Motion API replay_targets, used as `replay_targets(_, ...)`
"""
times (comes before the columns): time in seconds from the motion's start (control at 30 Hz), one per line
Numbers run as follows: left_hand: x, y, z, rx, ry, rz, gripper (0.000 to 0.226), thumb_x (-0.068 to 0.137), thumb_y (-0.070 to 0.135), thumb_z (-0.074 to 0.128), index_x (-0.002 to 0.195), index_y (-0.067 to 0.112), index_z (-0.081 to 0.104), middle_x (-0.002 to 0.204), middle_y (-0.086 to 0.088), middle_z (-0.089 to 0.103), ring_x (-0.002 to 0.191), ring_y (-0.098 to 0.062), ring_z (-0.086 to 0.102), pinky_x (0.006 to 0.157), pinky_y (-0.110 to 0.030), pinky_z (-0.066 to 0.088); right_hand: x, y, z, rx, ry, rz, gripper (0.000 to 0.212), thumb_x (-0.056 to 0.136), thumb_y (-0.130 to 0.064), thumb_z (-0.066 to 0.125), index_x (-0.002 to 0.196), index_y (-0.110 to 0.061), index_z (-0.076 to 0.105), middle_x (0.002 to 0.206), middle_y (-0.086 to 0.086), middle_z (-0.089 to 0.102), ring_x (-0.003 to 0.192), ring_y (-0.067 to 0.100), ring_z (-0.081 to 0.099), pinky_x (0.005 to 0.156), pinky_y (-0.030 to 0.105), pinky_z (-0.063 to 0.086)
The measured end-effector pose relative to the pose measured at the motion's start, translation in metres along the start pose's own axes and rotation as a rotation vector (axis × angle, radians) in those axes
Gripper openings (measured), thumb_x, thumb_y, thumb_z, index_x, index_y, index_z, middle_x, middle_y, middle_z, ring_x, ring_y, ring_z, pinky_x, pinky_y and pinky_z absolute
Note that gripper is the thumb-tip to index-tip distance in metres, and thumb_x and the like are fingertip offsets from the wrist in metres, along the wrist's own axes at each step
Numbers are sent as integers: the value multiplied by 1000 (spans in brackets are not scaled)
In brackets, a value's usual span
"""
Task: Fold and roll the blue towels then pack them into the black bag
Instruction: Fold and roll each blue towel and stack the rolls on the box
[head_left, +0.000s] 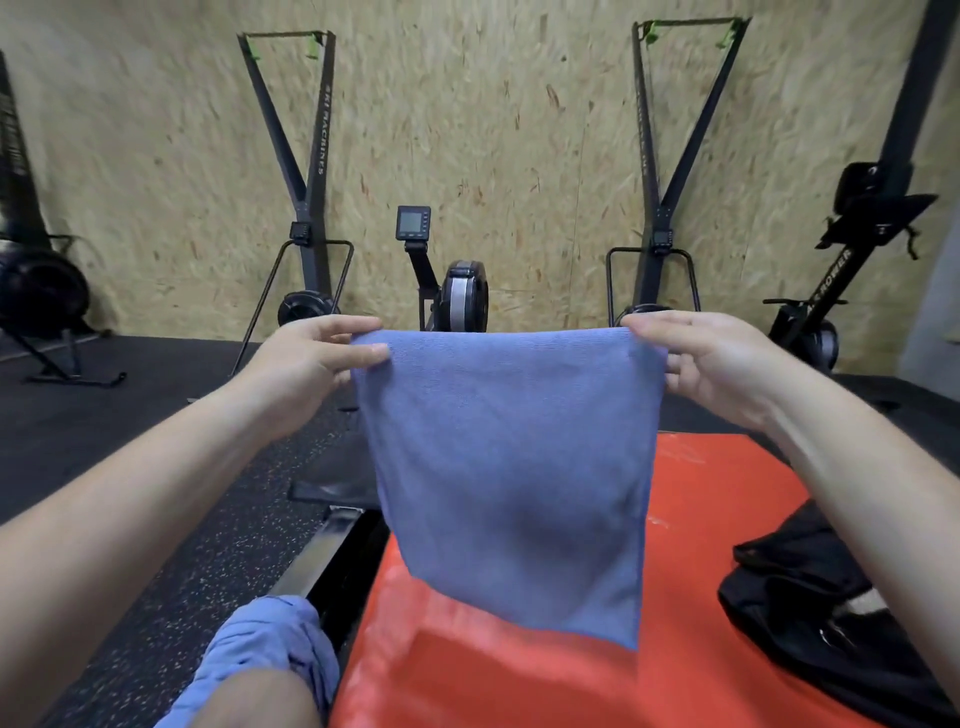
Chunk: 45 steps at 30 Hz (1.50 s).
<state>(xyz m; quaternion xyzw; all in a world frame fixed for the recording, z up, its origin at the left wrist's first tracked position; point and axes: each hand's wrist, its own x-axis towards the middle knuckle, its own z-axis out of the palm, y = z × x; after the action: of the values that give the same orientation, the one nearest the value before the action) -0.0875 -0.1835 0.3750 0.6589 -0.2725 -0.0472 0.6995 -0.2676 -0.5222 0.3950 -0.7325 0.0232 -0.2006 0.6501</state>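
The tall machine (311, 156) far past the left hand (311, 358) says SKI MACHINES; the leaning machine (831, 280) past the right hand (711, 364) has letters ending in ROWER; both arms reach forward; each hand pinches a top corner of the blue towel (509, 467); it hangs flat between the hands, above the red mat (519, 686); the black bag (810, 613) lies under the right arm; bunched blue cloth (270, 644) sits under the left arm.

Left hand (306, 364), right hand (717, 366) and forearms all bare (wrists included).
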Motion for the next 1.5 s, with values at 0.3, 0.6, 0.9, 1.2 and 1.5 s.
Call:
replay_targets(0.3, 42, -55, 19, 748, 137, 99, 4, 89, 21, 73, 86, 19, 73, 82, -2, 70, 72, -20, 62, 51, -24, 44, 35, 46, 1, -649, 199, 65, 10, 86, -15, 72, 87, -24, 76, 86, -4, 76, 79, 12, 66, 71, 27, 52)
replay_targets(0.6, 97, -61, 17, 780, 239, 217, 11, 91, 24, 68, 83, 18, 68, 78, 2, 63, 74, -22, 64, 63, -33, 42, 77, 64, 4, -621, 368, -87, 13, 94, -17, 62, 90, -24, 72, 82, -6, 68, 61, 12, 69, 57, 23, 46)
replay_targets(0.9, 61, -122, 17, 648, 182, 133, 7, 91, 18, 69, 84, 19, 68, 76, 4, 68, 65, -9, 61, 68, -27, 52, 61, 127, 8, -491, 321, -4, 9, 96, -6, 58, 98, -8, 67, 86, 12, 73, 72, 17, 74, 65, 33, 61)
replay_targets(1.2, -43, -271, 14, 793, -74, -154, 9, 91, 22, 70, 83, 19, 69, 76, 6, 65, 74, -13, 58, 61, -10, 38, -38, 291, 14, -656, 122, 313, 20, 96, -7, 60, 79, -18, 63, 59, 9, 69, 49, 10, 65, 55, 25, 52)
replay_targets(1.5, -65, -280, 11, 686, -186, -408, 50, 95, 48, 62, 70, 5, 69, 58, -3, 61, 44, -7, 45, 57, -27, 38, -75, 313, 10, -721, 22, 375, 43, 99, -39, 58, 68, -11, 69, 55, -1, 66, 47, 7, 56, 56, 28, 45)
